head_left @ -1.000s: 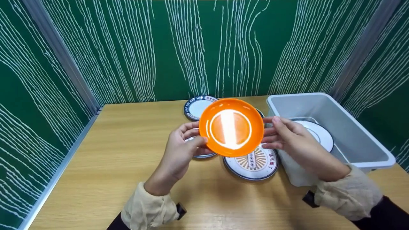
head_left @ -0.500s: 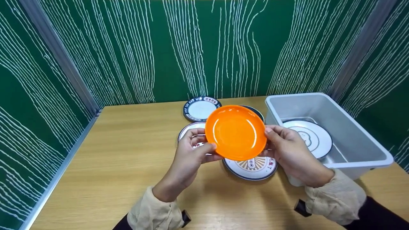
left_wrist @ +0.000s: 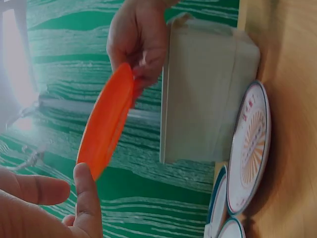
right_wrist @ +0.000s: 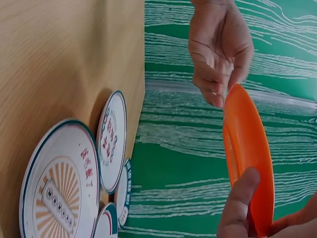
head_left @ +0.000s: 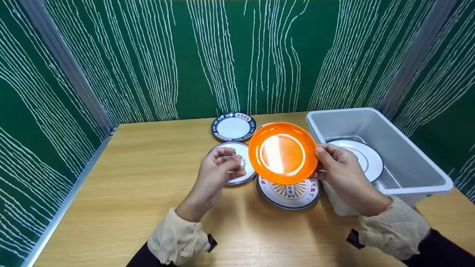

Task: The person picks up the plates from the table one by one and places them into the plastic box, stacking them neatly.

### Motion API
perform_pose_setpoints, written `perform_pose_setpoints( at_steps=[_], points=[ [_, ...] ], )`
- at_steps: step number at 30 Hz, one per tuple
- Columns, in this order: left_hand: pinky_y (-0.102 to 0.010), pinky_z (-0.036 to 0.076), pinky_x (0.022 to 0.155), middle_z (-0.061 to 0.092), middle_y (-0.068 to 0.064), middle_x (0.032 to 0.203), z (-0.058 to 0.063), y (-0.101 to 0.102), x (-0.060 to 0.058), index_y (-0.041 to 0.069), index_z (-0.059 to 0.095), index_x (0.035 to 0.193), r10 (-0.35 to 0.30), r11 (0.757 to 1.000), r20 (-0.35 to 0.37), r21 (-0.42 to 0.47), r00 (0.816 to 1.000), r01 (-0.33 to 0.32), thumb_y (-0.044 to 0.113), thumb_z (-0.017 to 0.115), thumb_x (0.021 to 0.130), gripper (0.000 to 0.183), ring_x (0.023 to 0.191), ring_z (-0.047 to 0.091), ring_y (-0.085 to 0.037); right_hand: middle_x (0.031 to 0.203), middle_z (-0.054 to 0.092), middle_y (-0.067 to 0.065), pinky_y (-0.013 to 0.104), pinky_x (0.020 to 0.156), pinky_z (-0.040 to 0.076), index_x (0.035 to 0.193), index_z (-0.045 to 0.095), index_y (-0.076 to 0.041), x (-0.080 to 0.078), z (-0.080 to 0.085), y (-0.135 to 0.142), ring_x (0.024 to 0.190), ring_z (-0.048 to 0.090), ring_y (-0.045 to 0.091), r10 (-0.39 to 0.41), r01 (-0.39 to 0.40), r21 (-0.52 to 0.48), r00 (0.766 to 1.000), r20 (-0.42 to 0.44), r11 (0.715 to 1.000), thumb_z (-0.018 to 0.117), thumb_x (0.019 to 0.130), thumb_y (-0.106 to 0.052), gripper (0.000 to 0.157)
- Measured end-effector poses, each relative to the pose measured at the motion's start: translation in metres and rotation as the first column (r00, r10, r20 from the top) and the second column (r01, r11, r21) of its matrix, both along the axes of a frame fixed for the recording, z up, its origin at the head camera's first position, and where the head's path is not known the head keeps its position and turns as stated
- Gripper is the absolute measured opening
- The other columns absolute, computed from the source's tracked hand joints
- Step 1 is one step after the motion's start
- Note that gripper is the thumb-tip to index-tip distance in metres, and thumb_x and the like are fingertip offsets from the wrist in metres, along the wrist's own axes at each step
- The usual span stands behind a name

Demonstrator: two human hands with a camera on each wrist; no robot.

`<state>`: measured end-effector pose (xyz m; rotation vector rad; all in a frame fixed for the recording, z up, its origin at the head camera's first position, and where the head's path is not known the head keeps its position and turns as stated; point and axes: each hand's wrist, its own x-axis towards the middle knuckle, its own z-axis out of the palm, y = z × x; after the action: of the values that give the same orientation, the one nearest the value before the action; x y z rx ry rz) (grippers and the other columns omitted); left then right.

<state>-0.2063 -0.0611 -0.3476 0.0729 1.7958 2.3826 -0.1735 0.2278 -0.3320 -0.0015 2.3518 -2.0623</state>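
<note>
An orange plate point(head_left: 284, 154) is held up above the table by my right hand point(head_left: 341, 174), thumb on the front of its right rim and fingers behind. The plate's inner face is turned toward the head camera. My left hand point(head_left: 213, 174) is just off the plate's left side, fingers loosely bent with a gap to the thumb. In the left wrist view, a left fingertip point(left_wrist: 83, 173) overlaps the plate's near edge. Below lie a white plate with a ray pattern point(head_left: 289, 194), another white plate point(head_left: 246, 170) and a dark-rimmed plate point(head_left: 233, 128).
On the right stands a grey plastic bin point(head_left: 404, 152) with a white plate point(head_left: 371, 161) inside. A further plate point(right_wrist: 106, 223) on the table is mostly hidden behind the orange one in the head view. Green walls with white lines enclose the wooden table point(head_left: 156, 155).
Both hands held the orange plate half a second ago. My left hand has since let go and drawn slightly left, while my right hand has carried the plate a little to the right.
</note>
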Motion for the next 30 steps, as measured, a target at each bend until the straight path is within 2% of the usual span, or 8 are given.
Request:
perform_pose_setpoints(
  at_steps=[4,7,10,13,16,22,26,30],
  points=[
    [-0.032,0.064,0.079,0.064,-0.017,0.106,-0.006,-0.006,-0.015,0.0,0.055,0.12,0.077,0.997,0.022,-0.021,0.997,-0.076,-0.002,0.064,0.096,0.026,0.079,0.067,-0.022,0.118,0.061,0.013,0.029,0.087,0.061,0.141,0.047,0.003,0.001,0.003,0.009,0.095,0.065,0.021,-0.004,0.004,0.014,1.0,-0.02,1.0,0.044,0.11,-0.033,0.047],
    [-0.029,0.063,0.075,0.063,-0.016,0.106,-0.013,-0.01,-0.028,0.0,0.056,0.119,0.142,0.989,0.029,-0.055,0.989,-0.14,-0.005,0.062,0.096,0.024,0.082,0.065,-0.022,0.114,0.062,0.012,0.028,0.084,0.062,0.137,0.049,0.003,0.002,0.009,0.017,0.092,0.065,0.02,-0.008,0.007,-0.028,0.998,-0.054,1.0,0.046,0.11,-0.033,0.045],
    [-0.029,0.062,0.076,0.061,-0.015,0.108,-0.022,-0.015,-0.041,0.0,0.057,0.117,0.194,0.973,0.028,-0.132,0.981,-0.189,-0.006,0.062,0.096,0.023,0.088,0.063,-0.021,0.111,0.061,0.01,0.028,0.082,0.062,0.132,0.051,0.002,0.002,0.014,0.029,0.09,0.065,0.02,-0.02,0.012,-0.108,0.997,-0.078,0.994,0.048,0.109,-0.031,0.041],
    [-0.035,0.059,0.084,0.059,-0.016,0.113,-0.034,-0.022,-0.053,0.001,0.058,0.116,0.224,0.95,0.024,-0.228,0.974,-0.213,-0.005,0.063,0.096,0.022,0.095,0.06,-0.022,0.111,0.062,0.008,0.027,0.082,0.062,0.13,0.05,0.0,0.0,0.017,0.042,0.09,0.067,0.018,-0.041,0.029,-0.188,0.997,-0.06,0.982,0.05,0.109,-0.031,0.037],
    [-0.042,0.054,0.093,0.055,-0.019,0.123,-0.045,-0.029,-0.061,0.0,0.057,0.119,0.233,0.92,0.003,-0.325,0.973,-0.219,-0.005,0.064,0.094,0.026,0.104,0.055,-0.024,0.113,0.062,0.008,0.028,0.084,0.062,0.13,0.049,0.0,-0.002,0.018,0.055,0.091,0.068,0.018,-0.07,0.058,-0.261,0.997,-0.037,0.964,0.052,0.108,-0.029,0.036],
    [-0.035,0.052,0.093,0.048,-0.023,0.135,-0.06,-0.04,-0.073,-0.004,0.053,0.129,0.23,0.863,-0.01,-0.46,0.973,-0.209,-0.004,0.066,0.092,0.04,0.116,0.049,-0.028,0.116,0.063,0.006,0.029,0.085,0.061,0.131,0.049,-0.003,-0.006,0.017,0.082,0.094,0.07,0.018,-0.113,0.112,-0.287,0.994,0.013,0.951,0.053,0.107,-0.031,0.037],
    [-0.033,0.052,0.089,0.049,-0.022,0.135,-0.065,-0.044,-0.078,-0.003,0.051,0.133,0.232,0.831,0.004,-0.52,0.973,-0.196,-0.005,0.067,0.09,0.046,0.119,0.05,-0.029,0.123,0.06,0.005,0.03,0.088,0.061,0.133,0.05,-0.009,-0.009,0.016,0.098,0.099,0.07,0.017,-0.152,0.165,-0.24,0.986,0.075,0.957,0.051,0.107,-0.035,0.037],
    [-0.036,0.052,0.096,0.048,-0.023,0.137,-0.066,-0.045,-0.08,-0.002,0.048,0.138,0.232,0.809,0.019,-0.559,0.972,-0.182,-0.009,0.068,0.088,0.054,0.124,0.049,-0.032,0.131,0.053,0.003,0.028,0.09,0.059,0.135,0.05,-0.015,-0.012,0.015,0.113,0.104,0.067,0.015,-0.19,0.208,-0.184,0.975,0.112,0.961,0.051,0.105,-0.041,0.04]
  ],
)
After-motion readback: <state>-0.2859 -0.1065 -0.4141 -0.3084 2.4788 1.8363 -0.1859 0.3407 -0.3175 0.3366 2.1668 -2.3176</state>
